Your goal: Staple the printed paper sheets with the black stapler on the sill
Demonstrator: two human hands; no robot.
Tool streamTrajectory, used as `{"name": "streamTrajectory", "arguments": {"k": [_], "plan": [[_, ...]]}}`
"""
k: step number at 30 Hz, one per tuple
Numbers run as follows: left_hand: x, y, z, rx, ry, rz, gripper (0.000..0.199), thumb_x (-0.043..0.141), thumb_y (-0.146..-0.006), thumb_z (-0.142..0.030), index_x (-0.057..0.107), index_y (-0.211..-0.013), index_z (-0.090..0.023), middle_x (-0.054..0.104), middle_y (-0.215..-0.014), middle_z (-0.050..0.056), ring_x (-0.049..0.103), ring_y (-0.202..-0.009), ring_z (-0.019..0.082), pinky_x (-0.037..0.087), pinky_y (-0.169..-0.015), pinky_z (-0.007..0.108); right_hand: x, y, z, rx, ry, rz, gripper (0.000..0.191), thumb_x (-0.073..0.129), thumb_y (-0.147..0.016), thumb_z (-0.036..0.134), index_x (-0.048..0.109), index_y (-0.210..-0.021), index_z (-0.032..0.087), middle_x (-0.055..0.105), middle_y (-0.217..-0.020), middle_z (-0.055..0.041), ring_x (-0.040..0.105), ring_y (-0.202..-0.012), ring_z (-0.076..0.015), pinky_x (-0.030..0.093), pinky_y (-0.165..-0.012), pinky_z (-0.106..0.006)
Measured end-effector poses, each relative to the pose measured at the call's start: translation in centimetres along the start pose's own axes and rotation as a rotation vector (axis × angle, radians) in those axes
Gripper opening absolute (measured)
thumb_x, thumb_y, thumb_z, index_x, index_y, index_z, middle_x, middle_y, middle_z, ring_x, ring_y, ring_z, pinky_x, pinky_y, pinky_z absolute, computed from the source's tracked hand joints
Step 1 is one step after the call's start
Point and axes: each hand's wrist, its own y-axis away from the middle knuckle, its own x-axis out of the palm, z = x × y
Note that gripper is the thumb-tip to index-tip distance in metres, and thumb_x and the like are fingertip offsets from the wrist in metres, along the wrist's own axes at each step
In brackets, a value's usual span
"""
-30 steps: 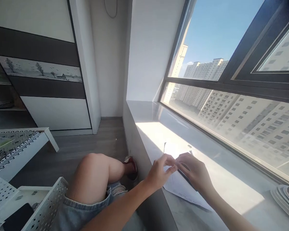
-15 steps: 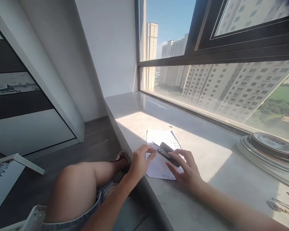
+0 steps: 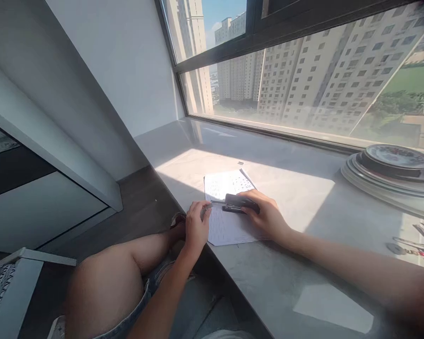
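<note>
My right hand [image 3: 265,212] is wrapped around a black stapler [image 3: 235,201], held level just above printed sheets of paper [image 3: 226,228]. A thin metal part sticks out of the stapler's left end. Close to that end, my left hand [image 3: 197,219] is closed in a pinch, thumb against fingers, with a small grey piece at the fingertips; its kind is too small to make out. Below both hands the sheets lie in a stack on the pale windowsill [image 3: 286,278]. Beyond their far edge rests a tiny grey strip [image 3: 240,163].
Stacked round plates or lids [image 3: 392,174] stand on the sill at the right, by the window. Several small metal tools [image 3: 417,247] lie in front of them. The sill's front edge runs beside my bent leg [image 3: 109,287]; a white stool [image 3: 21,278] is at lower left.
The stapler has turned from slanting to nearly level, and my right hand now wraps further around it. My left hand has drawn slightly away from its end. The view has tilted down.
</note>
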Motion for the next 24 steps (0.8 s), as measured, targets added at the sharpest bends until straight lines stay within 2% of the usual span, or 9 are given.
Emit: {"name": "streamTrajectory", "arguments": {"k": [4, 7, 16, 24], "plan": [[0.2, 0.4, -0.6, 0.159, -0.107, -0.047, 0.013, 0.058, -0.11, -0.022, 0.07, -0.114, -0.023, 0.069, -0.112, 0.01, 0.069, -0.107, 0.028, 0.057, -0.094, 0.042, -0.2, -0.2, 0.5, 0.002, -0.054, 0.016, 0.033, 0.062, -0.095, 0.016, 0.074, -0.123, 0.031, 0.078, -0.119, -0.0054, 0.073, -0.112, -0.0288, 0.061, -0.099, -0.051], [0.2, 0.5, -0.9, 0.24, -0.147, -0.017, 0.015, 0.06, -0.107, -0.018, 0.07, -0.117, -0.024, 0.068, -0.112, 0.009, 0.068, -0.108, 0.028, 0.056, -0.096, 0.044, -0.2, -0.3, 0.7, -0.002, -0.066, 0.033, 0.034, 0.063, -0.094, 0.015, 0.075, -0.121, 0.031, 0.078, -0.117, -0.0055, 0.073, -0.111, -0.029, 0.06, -0.097, -0.051], [0.2, 0.1, -0.6, 0.209, -0.121, 0.043, 0.015, 0.057, -0.108, -0.02, 0.068, -0.117, -0.024, 0.068, -0.113, 0.009, 0.067, -0.108, 0.027, 0.055, -0.095, 0.042, -0.1, 0.0, 1.1, -0.139, -0.044, 0.049, 0.035, 0.06, -0.095, 0.011, 0.074, -0.121, 0.03, 0.079, -0.111, -0.0063, 0.072, -0.104, -0.0294, 0.059, -0.091, -0.049], [0.0, 0.0, -1.0, 0.214, -0.097, 0.086, 0.013, 0.06, -0.105, -0.017, 0.068, -0.113, -0.024, 0.07, -0.113, 0.008, 0.067, -0.11, 0.028, 0.054, -0.098, 0.043, -0.2, 0.0, 1.2, -0.1, -0.019, 0.028, 0.034, 0.063, -0.093, 0.011, 0.074, -0.119, 0.029, 0.077, -0.108, -0.006, 0.072, -0.1, -0.0282, 0.059, -0.087, -0.044]]}}
